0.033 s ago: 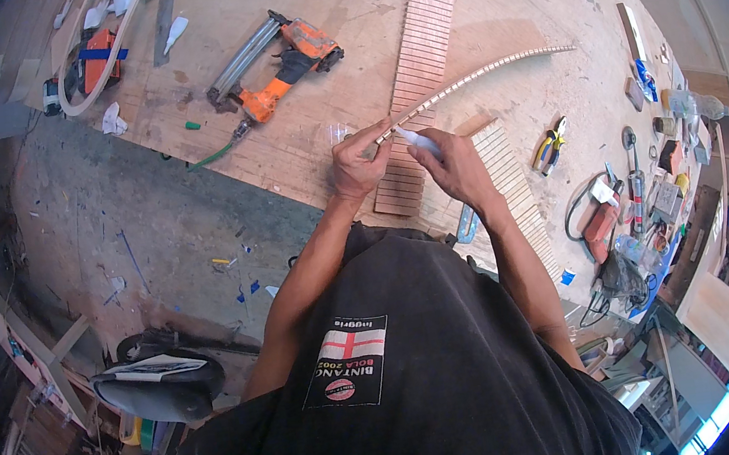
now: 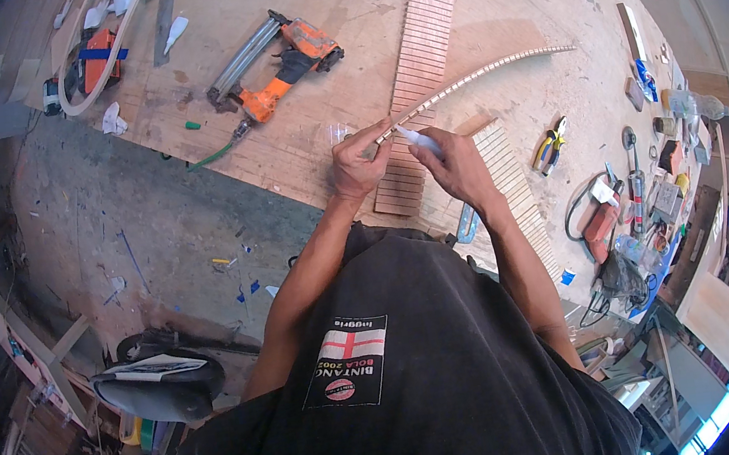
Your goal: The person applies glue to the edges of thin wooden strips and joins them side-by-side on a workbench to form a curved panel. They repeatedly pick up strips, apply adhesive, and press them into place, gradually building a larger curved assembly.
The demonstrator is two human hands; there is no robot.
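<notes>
1. Nothing has moved since the earlier frame: both hands sit at the same spot on the near end of the curved slotted strip (image 2: 474, 77), and the strip's arc looks unchanged.
2. That strip is a thin kerf-cut wooden piece. It runs from the hands near the picture's centre out toward 2 o'clock, bowing upward and resting on the plywood workbench (image 2: 336, 10).
3. Left hand (image 2: 359, 166) is closed round the near end of the strip, with thumb and fingertips pinching it.
4. Right hand (image 2: 458, 167) is wrapped round a small white squeeze bottle (image 2: 416, 139), whose tip points at the strip's end just beside the left thumb. Whether the tip touches the wood cannot be told.
5. Directly under the hands lies a slotted wooden panel (image 2: 417, 64), stretching away toward 12 o'clock; a second slotted panel (image 2: 513, 180) lies at 4 o'clock of the right hand, partly hidden by the forearm.
6. At 11 o'clock of the hands, well apart from them, an orange and grey nail gun (image 2: 273, 60) lies on the bench with a green hose at its tail.
7. Yellow-handled pliers (image 2: 551, 146) lie at 3 o'clock of the right hand, near the second panel.
8. Further out toward 4 o'clock, along the bench edge, is a clutter of tools (image 2: 646, 200), too small to tell apart.
9. At 10 o'clock, far off, an orange power tool (image 2: 95, 58) sits inside a loop of pale hose.
</notes>
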